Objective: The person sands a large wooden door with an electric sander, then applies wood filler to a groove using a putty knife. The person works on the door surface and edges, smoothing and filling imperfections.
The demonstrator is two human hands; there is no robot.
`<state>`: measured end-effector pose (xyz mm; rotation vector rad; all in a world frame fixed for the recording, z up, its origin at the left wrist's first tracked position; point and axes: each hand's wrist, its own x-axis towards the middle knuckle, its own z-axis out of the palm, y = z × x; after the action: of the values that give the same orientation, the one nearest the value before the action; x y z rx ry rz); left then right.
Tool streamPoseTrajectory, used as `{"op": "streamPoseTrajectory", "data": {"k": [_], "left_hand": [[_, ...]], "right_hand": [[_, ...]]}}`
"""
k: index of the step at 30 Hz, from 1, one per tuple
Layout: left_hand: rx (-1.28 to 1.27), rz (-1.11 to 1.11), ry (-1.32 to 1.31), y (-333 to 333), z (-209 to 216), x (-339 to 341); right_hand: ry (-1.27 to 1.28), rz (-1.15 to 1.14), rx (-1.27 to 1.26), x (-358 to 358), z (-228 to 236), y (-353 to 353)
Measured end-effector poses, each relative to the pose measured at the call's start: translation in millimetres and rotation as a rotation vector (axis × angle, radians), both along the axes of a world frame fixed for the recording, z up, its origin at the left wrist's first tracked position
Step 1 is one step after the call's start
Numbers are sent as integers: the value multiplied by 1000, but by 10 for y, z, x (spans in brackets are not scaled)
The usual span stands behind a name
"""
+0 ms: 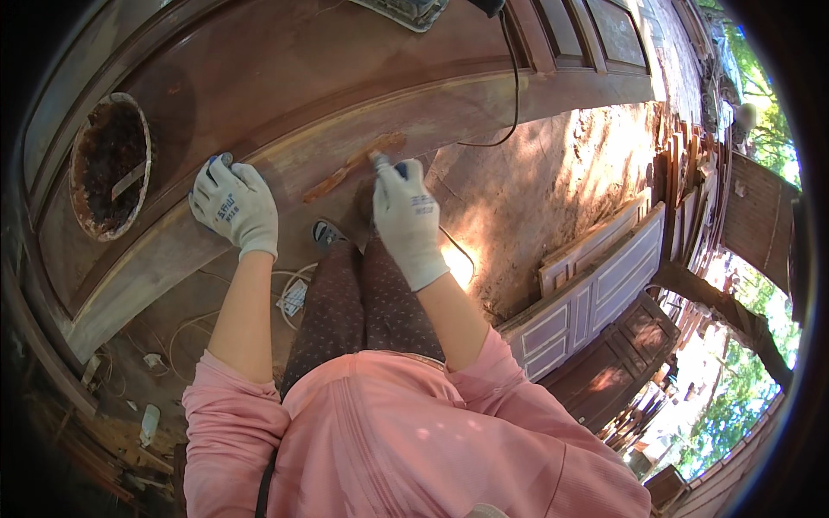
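Observation:
A large brown wooden door (285, 78) lies flat across the far side in front of me. My left hand (235, 203), in a white and blue work glove, rests on its near edge, fingers apart and holding nothing. My right hand (406, 216), gloved alike, is closed around a small putty knife (378, 159), whose handle is mostly hidden in the grip. The blade's tip is at the right part of a long orange-brown filler patch (354, 168) on the door's near rail. A round tub (149, 177) of dark brown paste stands on the door at left, with a flat stick (129, 181) in it.
A dark cable (516, 78) hangs over the door's edge to the ground. At the far edge sits a grey tray-like object (414, 15). Several panelled doors (570, 302) lean at right, near a tree trunk (725, 311). Loose cords (186, 332) lie on the floor at left.

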<state>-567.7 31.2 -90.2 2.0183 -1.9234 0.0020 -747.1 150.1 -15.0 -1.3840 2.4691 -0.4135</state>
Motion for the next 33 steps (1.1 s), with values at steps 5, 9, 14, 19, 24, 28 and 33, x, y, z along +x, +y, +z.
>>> {"op": "streamPoseTrajectory", "data": {"k": [5,9,14,19,24,28,33], "left_hand": [[26,7,11,-2,5,-8],[3,0,9,-1,-16,1],[-17,-7,7,-10,-30,11],[-20,-7,16,-3,-7,-7],[-22,-14,5,0,-2,-8],[-13,-13,17,-1,-10,3],[-30,-26,16,1,-16,10]], "right_hand": [[-127,-40,-138,-70,79,3],[-36,-144,-124,-266,39,-49],[-72,-13,-14,146,-25,97],[-153,-8,-78,137,84,105],[-201,-88,-206,-145,60,-33],[-227,37,-154,71,-27,33],[-190,82,-16,147,-15,146]]}}
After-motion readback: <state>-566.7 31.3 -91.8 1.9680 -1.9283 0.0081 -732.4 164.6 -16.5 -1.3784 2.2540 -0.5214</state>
